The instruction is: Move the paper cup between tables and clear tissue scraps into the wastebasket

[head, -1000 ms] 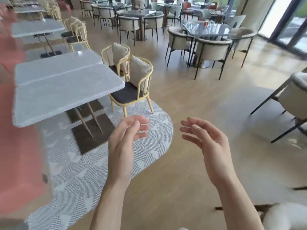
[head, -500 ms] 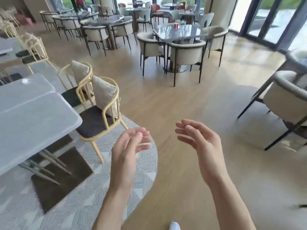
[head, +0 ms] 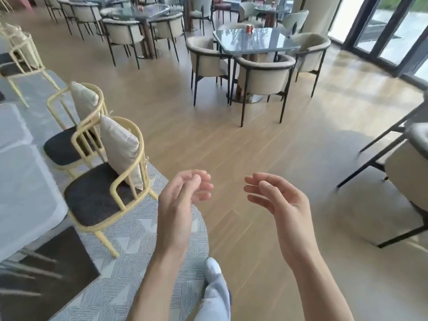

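A person walks through a café, both hands raised in front of the chest and holding nothing. The left hand and right hand hang apart, fingers loosely curled. A small red cup-like object stands on a dark glass table well ahead (too small to confirm it is the paper cup); no tissue scraps or wastebasket show. To do this step well, walk straight to that table, skirting the yellow chair on the left, hands ready.
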The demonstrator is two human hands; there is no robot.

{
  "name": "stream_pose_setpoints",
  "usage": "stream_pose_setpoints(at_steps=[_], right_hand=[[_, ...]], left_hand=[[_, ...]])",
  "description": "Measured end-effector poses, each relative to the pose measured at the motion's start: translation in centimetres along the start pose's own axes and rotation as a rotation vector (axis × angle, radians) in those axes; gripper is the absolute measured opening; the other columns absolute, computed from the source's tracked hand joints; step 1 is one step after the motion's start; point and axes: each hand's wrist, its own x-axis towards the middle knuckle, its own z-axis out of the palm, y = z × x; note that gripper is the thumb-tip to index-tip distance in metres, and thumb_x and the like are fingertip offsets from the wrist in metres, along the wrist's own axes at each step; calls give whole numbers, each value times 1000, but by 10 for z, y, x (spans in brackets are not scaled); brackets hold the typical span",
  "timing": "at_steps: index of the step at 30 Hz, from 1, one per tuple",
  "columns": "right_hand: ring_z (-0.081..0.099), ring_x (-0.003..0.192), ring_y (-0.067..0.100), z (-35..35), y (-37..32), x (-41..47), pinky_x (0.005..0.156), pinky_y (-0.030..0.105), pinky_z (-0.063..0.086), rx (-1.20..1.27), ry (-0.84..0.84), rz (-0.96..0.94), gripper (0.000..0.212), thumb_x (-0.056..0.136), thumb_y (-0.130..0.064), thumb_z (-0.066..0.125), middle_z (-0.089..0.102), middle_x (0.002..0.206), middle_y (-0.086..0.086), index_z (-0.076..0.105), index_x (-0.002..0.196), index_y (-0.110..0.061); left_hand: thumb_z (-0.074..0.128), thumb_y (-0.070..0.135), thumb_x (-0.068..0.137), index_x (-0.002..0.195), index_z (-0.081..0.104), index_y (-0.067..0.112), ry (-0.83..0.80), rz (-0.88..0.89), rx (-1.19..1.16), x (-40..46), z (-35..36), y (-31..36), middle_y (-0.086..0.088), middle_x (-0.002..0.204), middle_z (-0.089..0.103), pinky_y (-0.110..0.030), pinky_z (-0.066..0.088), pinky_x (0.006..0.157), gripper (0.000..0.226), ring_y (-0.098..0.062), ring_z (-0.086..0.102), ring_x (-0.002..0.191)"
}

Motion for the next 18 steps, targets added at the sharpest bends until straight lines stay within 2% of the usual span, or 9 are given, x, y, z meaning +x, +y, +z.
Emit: stream_pose_setpoints(at_steps=[4, 8, 14, 16, 18], right_hand=[[76, 101, 20, 29, 2, 124, 91, 38, 58, -72, -14, 9, 31, 87, -29, 61, 80, 107, 0, 75, 109, -14], [76, 101, 21, 57, -16, 222, 92, 39, 58, -90, -32, -23, 29, 88, -28, 60, 80, 107, 0, 75, 109, -15], [76, 101, 21, 119, -22, 355, 93, 41, 58, -56, -87, -28, 29, 88, -29, 60, 80, 107, 0, 76, 107, -15], [76, 100, 21, 142, -17, 397, 92, 40, 59, -44, -119, -17, 29, 87, -28, 60, 80, 106, 1, 75, 106, -14], [76, 100, 21, 166, -10, 441, 91, 38, 59, -33, -159, -12, 28, 86, -28, 60, 80, 106, 2, 76, 105, -14]], left_hand=[[54, 18, 95, 98, 71, 7, -7, -23, -42, 128, 26, -19, -16, 106, 75, -43, 59, 84, 21, -26, 73, 92], [56, 23, 89, 94, 72, 9, -11, -10, -62, 229, 42, -11, -18, 104, 74, -44, 59, 83, 21, -27, 72, 91], [56, 23, 91, 98, 72, 6, 61, 0, -39, 355, 32, 1, -16, 105, 75, -50, 58, 88, 24, -29, 73, 93], [57, 18, 97, 100, 71, 4, 99, 8, -13, 395, 25, 1, -16, 107, 75, -52, 58, 90, 20, -30, 74, 96], [56, 15, 99, 101, 71, 4, 139, 29, 15, 438, 19, -1, -15, 108, 75, -50, 59, 90, 19, -30, 74, 97]])
